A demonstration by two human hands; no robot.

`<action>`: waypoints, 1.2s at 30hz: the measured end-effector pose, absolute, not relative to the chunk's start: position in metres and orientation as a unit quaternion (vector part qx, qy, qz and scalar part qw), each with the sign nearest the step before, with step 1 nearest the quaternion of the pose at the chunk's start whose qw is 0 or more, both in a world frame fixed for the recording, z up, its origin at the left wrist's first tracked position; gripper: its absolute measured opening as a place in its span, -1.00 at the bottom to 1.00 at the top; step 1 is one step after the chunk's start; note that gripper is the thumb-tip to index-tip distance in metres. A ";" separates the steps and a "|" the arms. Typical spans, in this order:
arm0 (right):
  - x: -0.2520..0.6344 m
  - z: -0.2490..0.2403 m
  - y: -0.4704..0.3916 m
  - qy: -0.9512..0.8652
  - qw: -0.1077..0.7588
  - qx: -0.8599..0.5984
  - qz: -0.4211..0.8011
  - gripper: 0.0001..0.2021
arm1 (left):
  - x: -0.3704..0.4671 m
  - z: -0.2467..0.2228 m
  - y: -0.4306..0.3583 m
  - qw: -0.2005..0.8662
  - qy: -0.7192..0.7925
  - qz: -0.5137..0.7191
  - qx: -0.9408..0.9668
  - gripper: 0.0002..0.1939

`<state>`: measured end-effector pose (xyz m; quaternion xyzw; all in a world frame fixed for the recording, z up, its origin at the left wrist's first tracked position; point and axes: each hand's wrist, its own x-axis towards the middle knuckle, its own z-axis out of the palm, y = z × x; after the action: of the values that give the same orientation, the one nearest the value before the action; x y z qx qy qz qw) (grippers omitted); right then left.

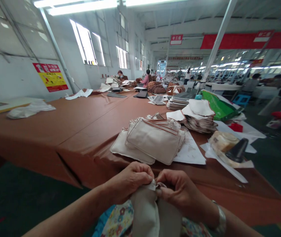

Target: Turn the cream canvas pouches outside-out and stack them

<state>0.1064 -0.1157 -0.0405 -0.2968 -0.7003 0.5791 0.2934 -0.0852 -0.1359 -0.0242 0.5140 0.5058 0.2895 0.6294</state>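
My left hand (136,176) pinches the top edge of a beige fabric piece (145,210) that hangs down over my lap. Close beside it, my right hand (176,187) is closed on the same piece, and a small dark-edged fold shows between the fingertips. A lengthwise edge or seam runs down the middle of the hanging fabric. Just beyond both hands, a pile of beige sewn fabric panels (152,138) with brown edging lies at the table's near edge. A sheet of white paper (190,151) sticks out from under that pile.
The brown-covered table (81,125) stretches away from me. To the right are stacked panels (199,115), a green bag (217,105), and a dark cone-shaped object (238,150) by a yellowish block (223,141). A crumpled plastic bag (30,109) lies left. People sit at the far end.
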 end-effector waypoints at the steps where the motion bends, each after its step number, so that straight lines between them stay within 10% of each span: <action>1: 0.107 -0.041 -0.115 -0.676 0.292 -0.303 0.605 -0.87 | -0.086 -0.026 -0.135 0.650 0.491 0.299 0.496 -0.91; 12: 0.106 -0.047 -0.118 -0.584 0.333 -0.342 0.657 -0.84 | -0.085 -0.013 -0.141 0.500 0.541 0.227 0.637 -0.66; 23: 0.110 -0.055 -0.131 -0.678 0.421 -0.320 0.511 -0.83 | -0.068 -0.020 -0.149 0.690 0.493 0.299 0.438 -0.89; 36: 0.139 -0.051 -0.132 -0.928 0.362 -0.087 0.011 -0.55 | -0.071 -0.018 -0.160 0.738 0.453 0.335 0.371 -0.87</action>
<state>0.1386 -0.1324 -0.0512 -0.0874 -0.9280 0.0114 0.3621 -0.0708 -0.1604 -0.0176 0.3706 0.4531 0.3350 0.7383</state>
